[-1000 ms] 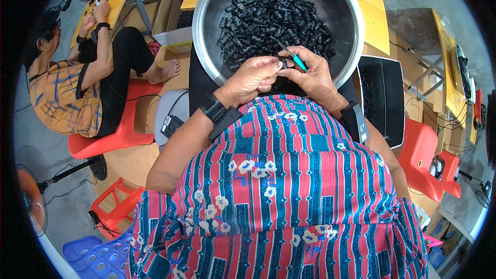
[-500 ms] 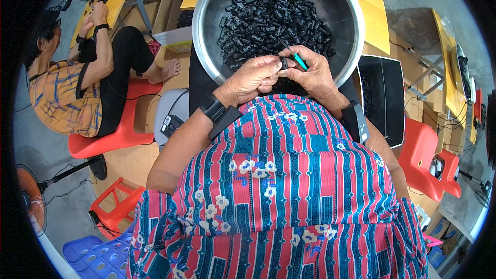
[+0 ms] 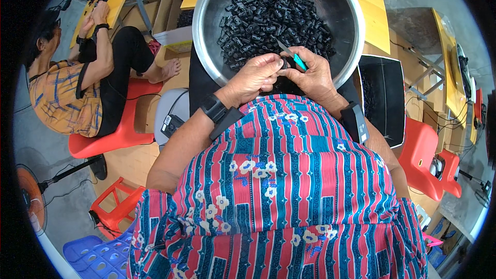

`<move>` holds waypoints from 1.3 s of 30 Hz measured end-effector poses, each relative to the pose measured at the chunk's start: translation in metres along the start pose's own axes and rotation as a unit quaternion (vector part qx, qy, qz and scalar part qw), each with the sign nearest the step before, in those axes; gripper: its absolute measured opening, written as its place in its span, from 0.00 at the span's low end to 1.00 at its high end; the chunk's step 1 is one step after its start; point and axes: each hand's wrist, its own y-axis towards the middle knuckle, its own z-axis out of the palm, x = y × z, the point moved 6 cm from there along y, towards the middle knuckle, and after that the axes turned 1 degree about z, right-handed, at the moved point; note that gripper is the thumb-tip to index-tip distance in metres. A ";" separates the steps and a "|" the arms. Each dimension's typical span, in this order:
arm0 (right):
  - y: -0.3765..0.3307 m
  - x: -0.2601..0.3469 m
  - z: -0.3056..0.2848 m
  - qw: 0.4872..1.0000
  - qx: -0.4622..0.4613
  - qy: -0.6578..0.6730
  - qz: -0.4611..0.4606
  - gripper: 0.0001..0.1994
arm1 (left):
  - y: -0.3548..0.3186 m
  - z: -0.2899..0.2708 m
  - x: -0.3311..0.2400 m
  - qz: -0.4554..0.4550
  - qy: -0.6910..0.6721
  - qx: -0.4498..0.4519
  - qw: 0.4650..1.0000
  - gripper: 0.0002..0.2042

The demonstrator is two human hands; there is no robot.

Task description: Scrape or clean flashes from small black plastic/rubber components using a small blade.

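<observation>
A small black plastic part [image 3: 283,64] is pinched between the thumb and fingers of my left hand [image 3: 253,76]. My right hand [image 3: 314,76] grips a teal-handled knife [image 3: 299,62], its thin blade pointing up and to the left. The right thumb and fingertips meet the left ones at the part, so much of it is hidden. Both hands are over the near rim of a wide metal bowl [image 3: 202,31]. A heap of similar black plastic parts [image 3: 274,26] lies in the bowl.
Right of the bowl stands an open box [image 3: 386,103] with black parts inside. A cardboard box [image 3: 173,5] is at the left, near a yellow table [image 3: 374,10]. Another person [image 3: 77,82] sits at far left on a red chair [image 3: 129,119]. Red stools [image 3: 421,160] stand at right.
The knife has turned in my right hand, so its blade now shows broader and its handle sits at a different tilt. My left hand still holds the black part, nearly in place.
</observation>
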 end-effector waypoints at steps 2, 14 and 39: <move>0.000 0.000 0.000 1.000 -0.001 -0.005 -0.003 0.20 | 0.001 0.000 0.002 -0.012 -0.001 0.012 1.000 0.08; 0.001 0.013 -0.002 0.997 0.038 -0.059 -0.027 0.15 | -0.004 0.002 -0.004 0.020 -0.104 -0.009 0.994 0.06; 0.003 0.015 0.009 0.988 0.088 -0.121 -0.026 0.14 | -0.003 0.001 0.000 -0.003 -0.084 0.017 0.996 0.07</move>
